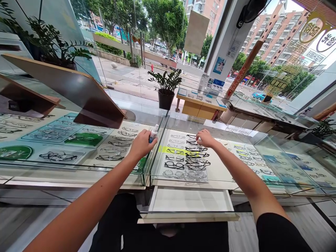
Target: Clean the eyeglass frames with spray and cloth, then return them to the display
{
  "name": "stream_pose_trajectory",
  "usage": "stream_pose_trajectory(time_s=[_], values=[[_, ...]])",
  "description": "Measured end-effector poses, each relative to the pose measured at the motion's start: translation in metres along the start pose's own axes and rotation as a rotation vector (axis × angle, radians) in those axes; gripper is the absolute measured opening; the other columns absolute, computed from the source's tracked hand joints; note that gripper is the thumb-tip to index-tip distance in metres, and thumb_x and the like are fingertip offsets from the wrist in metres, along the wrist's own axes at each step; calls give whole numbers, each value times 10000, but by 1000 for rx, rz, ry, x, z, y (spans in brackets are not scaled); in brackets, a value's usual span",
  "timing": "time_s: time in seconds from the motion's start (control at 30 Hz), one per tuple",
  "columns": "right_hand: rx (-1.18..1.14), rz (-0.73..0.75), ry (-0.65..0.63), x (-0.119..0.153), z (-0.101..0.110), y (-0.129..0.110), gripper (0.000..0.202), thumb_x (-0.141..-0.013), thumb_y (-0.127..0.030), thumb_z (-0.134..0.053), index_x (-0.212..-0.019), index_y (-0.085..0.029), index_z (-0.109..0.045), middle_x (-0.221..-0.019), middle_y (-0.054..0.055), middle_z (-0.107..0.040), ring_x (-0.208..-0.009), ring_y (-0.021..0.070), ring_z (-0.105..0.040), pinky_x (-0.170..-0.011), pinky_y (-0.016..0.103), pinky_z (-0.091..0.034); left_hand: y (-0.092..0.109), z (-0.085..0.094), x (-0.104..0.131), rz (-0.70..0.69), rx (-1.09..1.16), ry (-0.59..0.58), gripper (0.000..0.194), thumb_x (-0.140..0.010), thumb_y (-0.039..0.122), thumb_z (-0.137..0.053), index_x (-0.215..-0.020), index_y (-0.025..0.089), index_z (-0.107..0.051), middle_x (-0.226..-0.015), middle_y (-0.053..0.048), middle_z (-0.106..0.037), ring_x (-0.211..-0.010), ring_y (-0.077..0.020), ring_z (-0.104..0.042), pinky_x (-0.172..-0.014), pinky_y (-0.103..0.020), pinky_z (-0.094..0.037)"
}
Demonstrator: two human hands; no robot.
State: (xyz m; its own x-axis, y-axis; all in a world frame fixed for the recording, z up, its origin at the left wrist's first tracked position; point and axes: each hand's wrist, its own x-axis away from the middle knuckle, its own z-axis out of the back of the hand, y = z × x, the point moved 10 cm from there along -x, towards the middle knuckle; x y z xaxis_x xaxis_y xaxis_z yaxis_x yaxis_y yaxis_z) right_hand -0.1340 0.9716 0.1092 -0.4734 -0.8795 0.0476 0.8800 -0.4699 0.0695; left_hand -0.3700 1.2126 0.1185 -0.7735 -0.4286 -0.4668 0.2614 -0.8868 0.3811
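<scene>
My left hand point(144, 141) is closed around a small white spray bottle point(154, 132) with a blue lower part, held above the glass counter. My right hand point(205, 138) is at the far end of a column of dark eyeglasses. Its fingers are bent together on a dark-framed pair of eyeglasses point(192, 137); the exact grip is too small to make out. Nearer to me in the same column are several more dark eyeglasses point(197, 163). To their left, another column of eyeglasses point(174, 164) lies beside a yellow-green strip point(165, 149).
A drawer point(190, 200) stands pulled out below the counter, against my lap. Glass display cases point(86, 161) run to both sides with rows of eyeglasses inside. Brown mirror-like panels point(78, 84) lean on the left case. A potted plant point(166, 98) stands behind the counter.
</scene>
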Motion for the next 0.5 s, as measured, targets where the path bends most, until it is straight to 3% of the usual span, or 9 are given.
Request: stream_pose_trajectory(time_s=[0.23, 0.5], values=[[-8, -11, 3, -3, 3, 6, 363, -995, -161, -470, -1168, -199, -787, -1327, 123, -735, -1308, 303, -554, -1273, 552, -204, -1, -1, 0, 12, -1, -19, 245, -970, 450, -556, -865, 248, -466, -1004, -84, -593, -892, -258, -591, -695, -364, -399], [11, 9, 7, -3, 1, 8, 394, -1003, -139, -459, -1194, -225, -793, -1382, 115, -726, -1335, 309, -542, -1270, 564, -195, -2, -1, 0, 12, 6, -19, 237, -965, 455, -556, -879, 245, -489, -1002, -87, -593, -892, -265, -597, -701, -374, -412]])
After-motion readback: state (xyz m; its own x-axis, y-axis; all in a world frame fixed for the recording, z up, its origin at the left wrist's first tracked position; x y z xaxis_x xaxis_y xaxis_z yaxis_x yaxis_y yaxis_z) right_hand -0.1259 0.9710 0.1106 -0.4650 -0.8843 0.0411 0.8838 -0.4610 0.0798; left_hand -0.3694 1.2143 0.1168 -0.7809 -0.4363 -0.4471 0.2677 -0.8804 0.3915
